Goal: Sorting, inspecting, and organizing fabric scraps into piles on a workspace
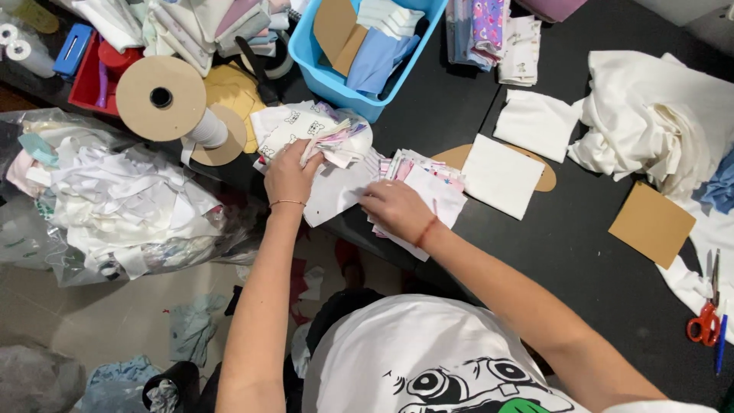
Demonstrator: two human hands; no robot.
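Overhanging the table edge (252,180), fabric pieces (336,187) sit clamped in the left hand (290,177)'s grip, right hand (394,208) pressing flat.

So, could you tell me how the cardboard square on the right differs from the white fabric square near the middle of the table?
The cardboard square is brown and lies bare on the black table; the white fabric square is white and rests partly over a brown cardboard template. The cardboard square lies far from the right hand; the fabric square lies closer to it. Both lie flat, tilted, and untouched.
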